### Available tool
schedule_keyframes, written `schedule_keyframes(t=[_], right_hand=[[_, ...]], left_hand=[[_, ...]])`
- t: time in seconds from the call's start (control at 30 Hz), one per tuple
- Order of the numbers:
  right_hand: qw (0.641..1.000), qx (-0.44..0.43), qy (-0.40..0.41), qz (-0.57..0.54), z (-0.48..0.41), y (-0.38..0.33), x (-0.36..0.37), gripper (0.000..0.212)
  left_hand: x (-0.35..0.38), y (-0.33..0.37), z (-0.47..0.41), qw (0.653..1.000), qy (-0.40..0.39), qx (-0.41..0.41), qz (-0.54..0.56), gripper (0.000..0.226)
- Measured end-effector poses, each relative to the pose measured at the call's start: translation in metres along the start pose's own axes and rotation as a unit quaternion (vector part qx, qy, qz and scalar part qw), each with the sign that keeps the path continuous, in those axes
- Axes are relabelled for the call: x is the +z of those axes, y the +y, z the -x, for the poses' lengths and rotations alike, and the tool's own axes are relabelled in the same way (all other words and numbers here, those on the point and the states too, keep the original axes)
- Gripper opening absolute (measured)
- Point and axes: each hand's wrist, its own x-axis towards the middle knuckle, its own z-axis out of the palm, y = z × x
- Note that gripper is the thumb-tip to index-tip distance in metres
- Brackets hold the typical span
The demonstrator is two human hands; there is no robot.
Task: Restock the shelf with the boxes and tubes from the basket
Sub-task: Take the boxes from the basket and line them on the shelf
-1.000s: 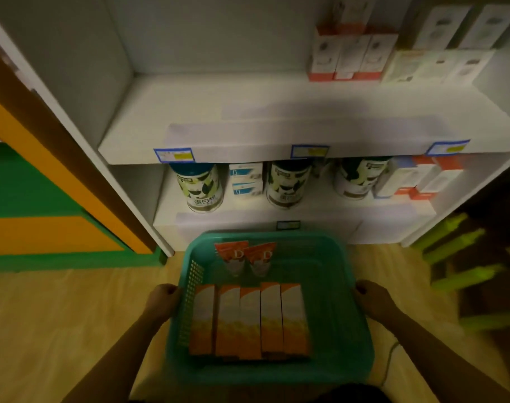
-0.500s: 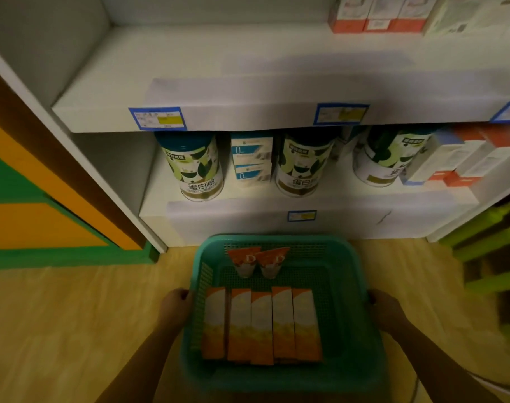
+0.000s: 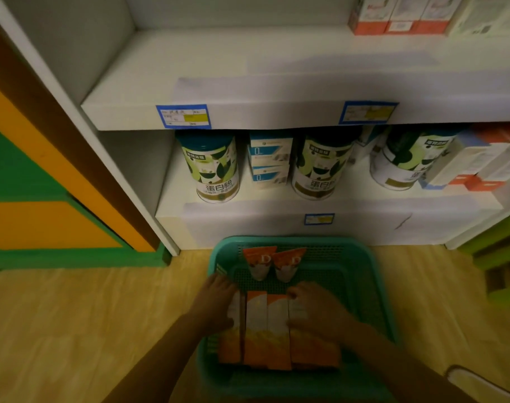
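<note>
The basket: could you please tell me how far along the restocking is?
Done: nothing visibly shelved from the basket yet; the upper shelf is bare on its left. In hand: the left hand and right hand are on the row of boxes in the basket, grip unclear. Left: all the boxes and both tubes need moving to the shelf.

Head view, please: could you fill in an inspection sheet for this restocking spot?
Surface: wooden floor; teal basket stands on it before the shelf.
Job's things: row of orange boxes and two tubes in the basket; upper board largely bare.
Clutter: cans and small boxes on the lower board.
Hands: left hand and right hand lie on the orange boxes; grip unclear.
Cables: pale curved strip at lower right, unclear.
Surroundings: green and orange panel at left.
</note>
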Motion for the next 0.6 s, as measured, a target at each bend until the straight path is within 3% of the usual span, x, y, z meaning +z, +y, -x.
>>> schedule_keyframes(t=[0.1,0.17,0.43,0.6], right_hand=[[0.999,-0.013,-0.041,-0.002,-0.028,-0.028,0.018,0.085],[0.999,-0.009,-0.045,0.012,-0.041,-0.038,0.028,0.095],[0.991,0.019,-0.040,0.124,-0.061,-0.045,0.046,0.095],[0.984,0.011,-0.039,0.175,-0.056,-0.055,0.037,0.092]], left_hand=[[0.001,-0.003,-0.011,0.994,-0.083,0.015,-0.070,0.095],[0.005,-0.008,-0.017,0.990,-0.097,0.024,-0.097,0.100],[0.017,-0.021,-0.029,0.991,-0.061,0.071,-0.091,0.116],[0.007,-0.018,-0.024,0.996,-0.037,0.058,-0.050,0.101]])
